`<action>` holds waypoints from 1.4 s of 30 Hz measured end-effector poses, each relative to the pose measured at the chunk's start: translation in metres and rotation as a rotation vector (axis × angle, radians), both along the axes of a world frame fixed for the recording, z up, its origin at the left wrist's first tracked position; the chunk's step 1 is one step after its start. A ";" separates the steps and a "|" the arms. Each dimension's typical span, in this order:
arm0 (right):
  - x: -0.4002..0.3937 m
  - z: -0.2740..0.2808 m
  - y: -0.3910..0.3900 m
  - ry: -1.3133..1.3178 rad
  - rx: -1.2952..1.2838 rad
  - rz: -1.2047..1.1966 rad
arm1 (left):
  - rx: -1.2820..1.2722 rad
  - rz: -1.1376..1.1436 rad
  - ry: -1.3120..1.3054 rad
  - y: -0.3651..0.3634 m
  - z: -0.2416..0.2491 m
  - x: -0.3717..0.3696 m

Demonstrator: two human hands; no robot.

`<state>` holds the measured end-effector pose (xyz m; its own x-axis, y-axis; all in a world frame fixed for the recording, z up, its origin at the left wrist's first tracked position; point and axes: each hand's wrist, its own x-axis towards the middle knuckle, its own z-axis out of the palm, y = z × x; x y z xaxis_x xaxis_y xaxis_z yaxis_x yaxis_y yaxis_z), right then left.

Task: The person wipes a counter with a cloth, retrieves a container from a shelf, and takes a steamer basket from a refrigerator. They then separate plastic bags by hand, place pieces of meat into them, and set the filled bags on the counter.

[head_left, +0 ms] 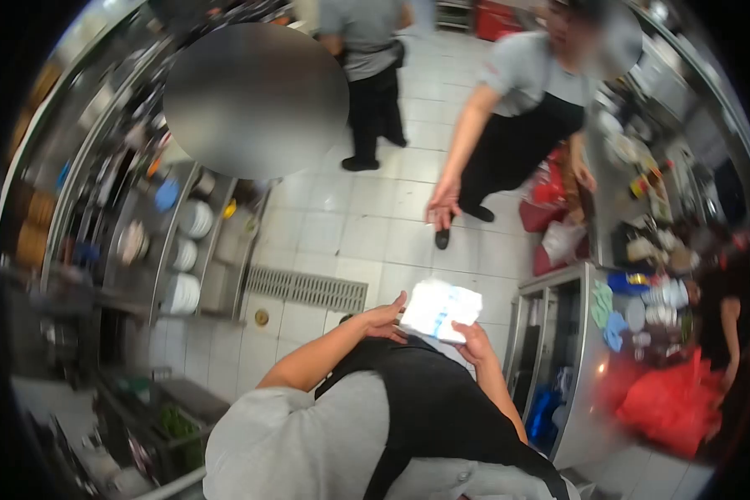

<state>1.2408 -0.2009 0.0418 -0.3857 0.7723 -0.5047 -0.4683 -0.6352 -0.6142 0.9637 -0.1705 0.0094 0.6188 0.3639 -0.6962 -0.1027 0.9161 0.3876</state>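
A white packet (442, 310) with blue markings, glossy and overexposed, is in front of my apron. My right hand (473, 342) is closed on its lower right corner, thumb on top. At the packet's left edge is my left hand (381, 319), thumb and fingers apart; whether its fingertips touch the packet is hard to see. Beyond the packet, a co-worker's open hand (444, 204) reaches out over the floor, apart from it.
One co-worker (521, 125) in a dark apron stands ahead right; another person (367, 75) is farther back. Steel shelves with stacked bowls (183, 293) line the left. A steel counter with a red bag (671, 400) is right. A drain grate (308, 289) crosses the tiled floor.
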 end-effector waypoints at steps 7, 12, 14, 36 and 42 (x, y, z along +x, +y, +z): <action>-0.092 0.026 0.042 -0.080 -0.005 0.279 | 0.194 0.269 -0.344 -0.023 0.028 -0.072; -0.223 0.027 0.070 -0.064 -0.008 0.532 | 0.387 0.822 0.066 -0.040 0.016 -0.174; -0.278 0.015 0.076 -0.070 0.039 0.656 | 0.445 0.893 0.261 -0.057 0.047 -0.221; -0.615 0.095 0.191 -0.140 0.568 0.926 | 0.672 1.527 0.732 -0.022 0.130 -0.470; -0.708 0.151 0.272 0.109 0.671 1.006 | 0.921 1.679 0.944 0.034 0.192 -0.559</action>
